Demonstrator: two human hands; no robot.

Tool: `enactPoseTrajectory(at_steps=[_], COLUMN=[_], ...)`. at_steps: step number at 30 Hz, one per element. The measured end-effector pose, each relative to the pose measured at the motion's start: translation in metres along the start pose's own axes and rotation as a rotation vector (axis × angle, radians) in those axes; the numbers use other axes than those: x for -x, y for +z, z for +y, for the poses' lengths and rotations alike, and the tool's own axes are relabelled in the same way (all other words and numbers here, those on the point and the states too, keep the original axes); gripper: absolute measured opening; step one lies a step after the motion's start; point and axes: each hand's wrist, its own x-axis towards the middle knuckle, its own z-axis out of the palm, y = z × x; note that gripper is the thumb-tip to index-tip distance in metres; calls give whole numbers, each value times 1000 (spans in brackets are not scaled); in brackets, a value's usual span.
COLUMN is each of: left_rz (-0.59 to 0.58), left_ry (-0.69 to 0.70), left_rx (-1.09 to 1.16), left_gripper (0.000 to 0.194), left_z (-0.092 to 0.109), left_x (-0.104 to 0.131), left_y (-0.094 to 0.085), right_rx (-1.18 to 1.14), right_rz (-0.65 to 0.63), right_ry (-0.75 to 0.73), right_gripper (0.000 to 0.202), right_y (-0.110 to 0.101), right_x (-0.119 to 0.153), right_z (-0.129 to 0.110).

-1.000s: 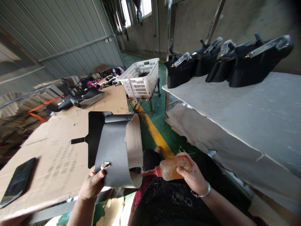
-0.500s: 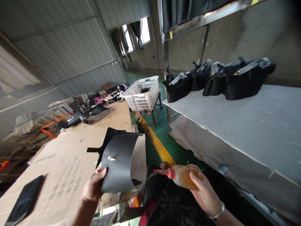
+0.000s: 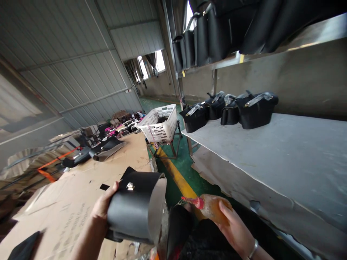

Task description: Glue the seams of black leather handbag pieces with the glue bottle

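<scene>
My left hand (image 3: 103, 203) grips the left side of a black leather bag piece (image 3: 130, 213) with a metal clasp near its top. The piece curves round, and its pale inner side shows at the right. Part of my left hand is hidden behind the leather. In my right hand (image 3: 234, 225) is a squeeze bottle (image 3: 214, 207) of amber liquid, its red nozzle pointing left towards the bag piece without touching it. Thin strands hang at the nozzle tip.
Cardboard (image 3: 67, 202) covers the table at left, bearing a dark flat object (image 3: 24, 247) and more black leather pieces (image 3: 107, 148). A white basket (image 3: 159, 124) stands ahead. Black bags (image 3: 255, 112) sit on the grey table (image 3: 306, 144) at right, with more on a shelf above.
The bag piece has turned in my left hand and sits lower, its clasp now nearer its top edge. My right hand still holds the bottle. The view has tilted up, showing the shelf bags.
</scene>
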Motion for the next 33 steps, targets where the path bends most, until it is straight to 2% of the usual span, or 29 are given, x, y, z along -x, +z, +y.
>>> enactPoseTrajectory(at_steps=[3, 5, 9, 12, 13, 15, 18, 21, 24, 28, 33], left_rz=[-142, -169, -128, -43, -10, 62, 150, 182, 214, 250, 307], left_ry=[69, 120, 291, 423, 427, 381, 244, 204, 194, 178, 148], left_rx=[-118, -159, -121, -52, -39, -38, -94, -104, -77, -4, 39], left_gripper=[35, 29, 31, 37, 40, 46, 42, 38, 38, 32, 35], left_z=[12, 26, 60, 68, 63, 41, -11, -63, -98, -123, -124], left_x=[-7, -12, -10, 4, 9, 18, 28, 41, 56, 67, 65], left_y=[13, 19, 20, 10, 5, -6, -19, -26, -29, -37, -39], right_rx=[-136, -189, -263, -282, -281, -267, -209, -98, 48, 232, 404], right_rz=[53, 67, 24, -17, -27, -40, -56, -46, -19, 3, 7], right_ry=[144, 191, 219, 189, 180, 169, 140, 104, 77, 28, -75], right_gripper=[38, 42, 41, 38, 39, 39, 38, 36, 41, 43, 32], right_y=[6, 9, 15, 20, 22, 25, 30, 30, 26, 14, -4], right_x=[-4, -7, -14, -18, -19, -19, -15, -11, -8, -12, -26], right_z=[-2, -2, -4, -8, -9, -12, -14, -14, -11, -1, 9])
